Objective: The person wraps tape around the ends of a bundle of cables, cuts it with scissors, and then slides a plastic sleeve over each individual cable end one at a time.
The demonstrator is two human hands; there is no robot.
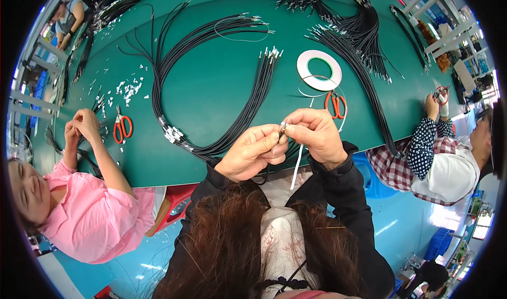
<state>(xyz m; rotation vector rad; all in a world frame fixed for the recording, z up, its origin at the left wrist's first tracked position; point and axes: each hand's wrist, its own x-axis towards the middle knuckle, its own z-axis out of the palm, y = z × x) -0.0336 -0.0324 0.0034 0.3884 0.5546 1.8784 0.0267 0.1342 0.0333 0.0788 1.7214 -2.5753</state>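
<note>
My left hand [252, 150] and my right hand [317, 136] meet above the table's near edge, thumbs and forefingers pinched together. Between them is the tip of a black cable [281, 135], mostly covered by my fingers. From beneath my right hand hangs a narrow white strip [297, 167], apparently tape. Left of my hands, a large bundle of black cables [158, 82] curves round, with pale ends and white tags. Beyond my right hand lie a roll of white tape [304, 62] and orange-handled scissors [336, 106].
The green table [211, 67] carries more cable bundles [364, 61] at the right and far side. Another orange-handled pair of scissors [122, 129] and white scraps [129, 90] lie left. Co-workers sit close on both sides, one in a pink shirt [95, 220], one in a checked apron [396, 159].
</note>
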